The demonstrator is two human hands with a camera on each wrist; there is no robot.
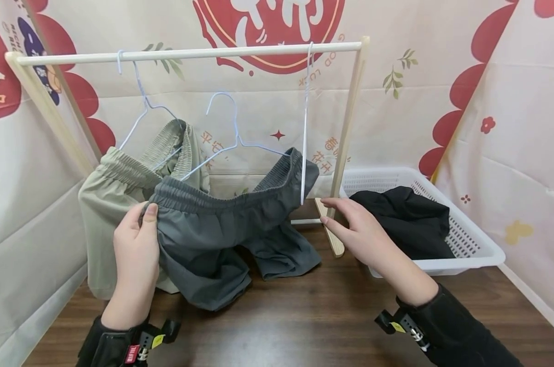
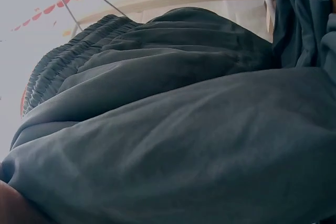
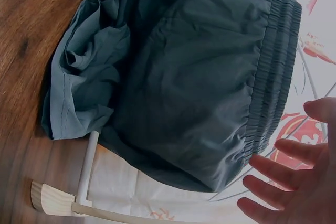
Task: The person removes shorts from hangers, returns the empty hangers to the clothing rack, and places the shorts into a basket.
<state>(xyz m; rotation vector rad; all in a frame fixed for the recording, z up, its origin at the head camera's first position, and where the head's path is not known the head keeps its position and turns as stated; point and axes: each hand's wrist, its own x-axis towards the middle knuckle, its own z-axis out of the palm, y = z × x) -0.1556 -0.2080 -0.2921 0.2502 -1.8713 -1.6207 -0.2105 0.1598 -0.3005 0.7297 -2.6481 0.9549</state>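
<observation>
My left hand (image 1: 136, 247) pinches the waistband of dark grey shorts (image 1: 203, 224) at its left corner, thumb in front. A light blue hanger (image 1: 235, 127) sits inside that waistband, its hook standing free below the rack's rod. Fingers spread and holding nothing, my right hand (image 1: 361, 232) hovers beside the right post of the rack; in the right wrist view its fingertips (image 3: 257, 161) come close to the waistband. The left wrist view is mostly filled by the shorts' fabric.
Light green shorts (image 1: 107, 204) hang at the left of the wooden rack (image 1: 190, 53). Another hanger (image 1: 305, 117) hangs edge-on near the rod's right end. At the right, a white basket (image 1: 483, 255) holds black cloth (image 1: 405, 219). Everything stands on a brown tabletop (image 1: 281, 326).
</observation>
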